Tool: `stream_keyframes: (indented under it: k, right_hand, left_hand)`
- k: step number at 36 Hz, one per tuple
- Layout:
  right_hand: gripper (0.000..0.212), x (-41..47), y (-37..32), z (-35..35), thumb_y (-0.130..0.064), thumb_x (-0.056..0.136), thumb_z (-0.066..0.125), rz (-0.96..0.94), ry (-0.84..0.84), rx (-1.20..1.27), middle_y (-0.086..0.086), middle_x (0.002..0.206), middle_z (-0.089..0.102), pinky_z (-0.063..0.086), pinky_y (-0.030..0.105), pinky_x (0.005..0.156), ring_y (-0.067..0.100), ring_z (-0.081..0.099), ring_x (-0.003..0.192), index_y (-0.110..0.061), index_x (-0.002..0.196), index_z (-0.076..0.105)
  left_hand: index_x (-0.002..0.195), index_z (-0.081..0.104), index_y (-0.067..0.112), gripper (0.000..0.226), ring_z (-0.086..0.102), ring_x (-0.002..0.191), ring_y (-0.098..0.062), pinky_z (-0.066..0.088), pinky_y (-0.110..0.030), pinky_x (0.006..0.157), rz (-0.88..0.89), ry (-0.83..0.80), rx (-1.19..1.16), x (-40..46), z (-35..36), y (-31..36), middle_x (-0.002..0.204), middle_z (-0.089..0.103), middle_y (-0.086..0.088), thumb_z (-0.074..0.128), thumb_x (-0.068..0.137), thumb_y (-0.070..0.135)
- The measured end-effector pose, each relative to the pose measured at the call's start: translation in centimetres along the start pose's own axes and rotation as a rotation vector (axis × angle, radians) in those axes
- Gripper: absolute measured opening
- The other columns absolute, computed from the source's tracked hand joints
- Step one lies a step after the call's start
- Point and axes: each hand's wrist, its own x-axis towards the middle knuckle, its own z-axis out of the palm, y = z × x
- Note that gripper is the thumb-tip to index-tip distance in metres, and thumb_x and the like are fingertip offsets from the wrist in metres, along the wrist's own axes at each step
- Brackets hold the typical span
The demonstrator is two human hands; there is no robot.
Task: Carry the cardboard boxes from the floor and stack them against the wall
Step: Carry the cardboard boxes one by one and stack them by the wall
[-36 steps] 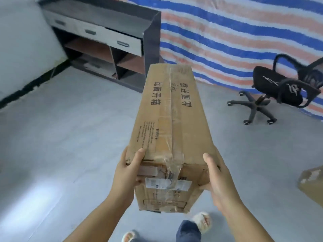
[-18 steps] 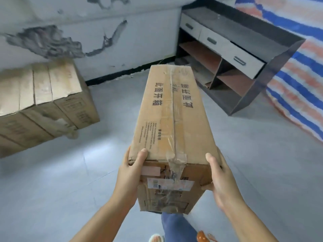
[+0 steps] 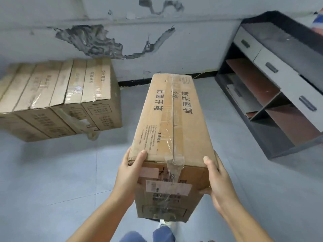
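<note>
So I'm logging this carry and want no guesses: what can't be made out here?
- Head view: fingers of left hand and right hand, behind the carried box.
- Row of boxes: left end cut by the frame edge; print blurred.
- Shelf unit: right part cut off.

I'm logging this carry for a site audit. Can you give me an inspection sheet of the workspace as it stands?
Surface: grey floor, faint seams.
Job's things: long taped cardboard box carried lengthwise; row of stacked boxes against the wall.
Clutter: loose tape trailing from the row's front.
Grips: left hand and right hand grip the near end's corners.
Cables: nothing seen.
Surroundings: white wall with peeled patches; dark shelf unit with drawers, right.
</note>
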Motion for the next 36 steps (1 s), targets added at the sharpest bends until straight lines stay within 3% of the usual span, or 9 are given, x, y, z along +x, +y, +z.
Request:
stream_keyframes:
  k: [10, 12, 15, 17, 21, 23, 29, 33, 36]
  right_hand:
    - [0.032, 11.4, -7.1, 6.8, -0.032, 0.098, 0.045, -0.091, -0.158, -0.058, -0.015, 0.111, 0.067, 0.046, 0.053, 0.095, 0.013, 0.061, 0.109, -0.043, 0.127, 0.052]
    - [0.031, 14.0, -8.3, 9.0, -0.032, 0.098, 0.044, -0.094, -0.178, -0.065, -0.015, 0.11, 0.068, 0.049, 0.049, 0.089, 0.012, 0.062, 0.106, -0.044, 0.126, 0.052]
    - [0.028, 18.2, -10.2, 12.7, -0.029, 0.099, 0.043, -0.099, -0.192, -0.066, -0.015, 0.096, 0.07, 0.048, 0.033, 0.064, 0.013, 0.065, 0.093, -0.045, 0.119, 0.055]
    - [0.027, 21.0, -11.5, 15.4, -0.03, 0.098, 0.044, -0.091, -0.194, -0.068, -0.014, 0.095, 0.07, 0.045, 0.03, 0.061, 0.015, 0.066, 0.092, -0.045, 0.119, 0.054]
    - [0.045, 26.3, -14.1, 21.1, -0.048, 0.081, 0.051, -0.056, -0.185, -0.068, -0.015, 0.111, 0.068, 0.047, 0.047, 0.09, 0.015, 0.062, 0.11, -0.046, 0.125, 0.052]
    - [0.044, 29.4, -15.5, 24.2, -0.046, 0.083, 0.05, -0.04, -0.179, -0.079, -0.015, 0.115, 0.067, 0.042, 0.055, 0.099, 0.015, 0.06, 0.113, -0.045, 0.127, 0.051]
    - [0.034, 39.6, -18.7, 32.0, -0.035, 0.098, 0.043, 0.043, -0.179, -0.118, -0.011, 0.115, 0.065, 0.05, 0.062, 0.077, 0.019, 0.06, 0.11, -0.043, 0.13, 0.048]
    - [0.044, 46.4, -19.6, 36.1, -0.036, 0.097, 0.044, 0.072, -0.197, -0.134, -0.013, 0.122, 0.062, 0.048, 0.063, 0.077, 0.019, 0.055, 0.117, -0.041, 0.141, 0.039]
    - [0.047, 51.8, -19.2, 38.8, -0.035, 0.097, 0.044, 0.08, -0.218, -0.142, -0.016, 0.119, 0.062, 0.045, 0.068, 0.084, 0.017, 0.056, 0.115, -0.041, 0.143, 0.036]
  left_hand:
    - [0.116, 0.058, 0.038, 0.024, 0.071, 0.076, -0.007, 0.051, -0.028, 0.055, 0.024, 0.121, -0.076, 11.1, 0.0, 5.3, 0.09, 0.074, 0.011, 0.057, 0.093, 0.032]
    - [0.115, 0.058, 0.039, 0.022, 0.071, 0.074, -0.007, 0.05, -0.029, 0.055, 0.03, 0.134, -0.076, 14.1, -0.5, 6.3, 0.089, 0.074, 0.013, 0.057, 0.093, 0.033]
    - [0.115, 0.055, 0.043, 0.024, 0.07, 0.072, -0.003, 0.054, -0.033, 0.063, 0.029, 0.154, -0.056, 19.2, -1.4, 8.2, 0.088, 0.073, 0.018, 0.057, 0.093, 0.035]
    - [0.12, 0.054, 0.043, 0.029, 0.069, 0.075, -0.004, 0.054, -0.038, 0.07, 0.018, 0.169, -0.044, 23.0, -2.1, 9.6, 0.091, 0.072, 0.017, 0.057, 0.093, 0.037]
    - [0.125, 0.053, 0.043, 0.035, 0.068, 0.086, -0.008, 0.052, -0.039, 0.073, -0.023, 0.175, -0.031, 31.0, -3.9, 12.8, 0.101, 0.071, 0.015, 0.058, 0.091, 0.039]
    - [0.125, 0.053, 0.044, 0.036, 0.069, 0.087, -0.011, 0.053, -0.039, 0.072, -0.039, 0.171, -0.022, 35.4, -4.9, 14.4, 0.103, 0.071, 0.014, 0.059, 0.091, 0.04]
    - [0.127, 0.051, 0.047, 0.046, 0.066, 0.099, -0.017, 0.048, -0.036, 0.068, -0.094, 0.191, -0.025, 47.2, -6.8, 18.1, 0.112, 0.069, 0.012, 0.064, 0.083, 0.05]
    - [0.132, 0.048, 0.046, 0.055, 0.066, 0.102, -0.018, 0.053, -0.052, 0.083, -0.116, 0.222, -0.066, 54.5, -7.2, 18.6, 0.115, 0.068, 0.012, 0.067, 0.08, 0.052]
    - [0.13, 0.051, 0.04, 0.044, 0.07, 0.091, -0.014, 0.056, -0.038, 0.068, -0.107, 0.267, -0.086, 59.7, -7.2, 17.9, 0.111, 0.07, 0.009, 0.064, 0.088, 0.042]
